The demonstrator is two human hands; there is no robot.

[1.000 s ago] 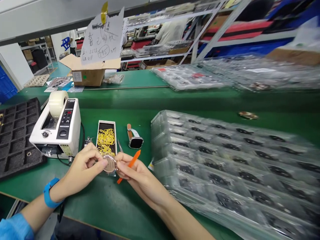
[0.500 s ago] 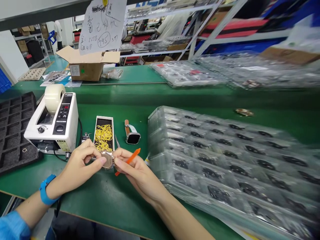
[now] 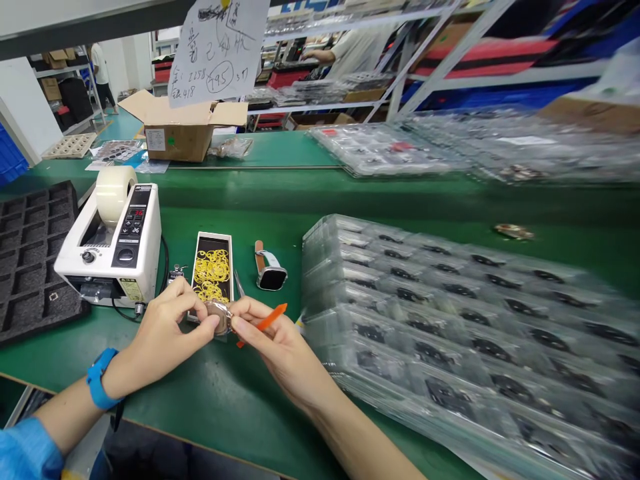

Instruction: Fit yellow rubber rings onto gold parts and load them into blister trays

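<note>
My left hand pinches the left edge of a round, shiny watch case between thumb and fingers. Its right edge is gripped by my right hand, which also has an orange pointed stick lying across its fingers. Just behind the case is a white box of yellow rings. Tweezers lie beside the box, partly hidden by my right hand. A smartwatch with a pale strap rests to their right.
A white tape dispenser and black foam tray stand left. Stacked clear trays of dark parts fill the right. An open carton sits behind. People are partly visible beyond the shelves.
The whole view has shifted slightly, so the bench items appear a little further right. Both hands still hold the watch case. A person's arm now shows behind the shelf.
</note>
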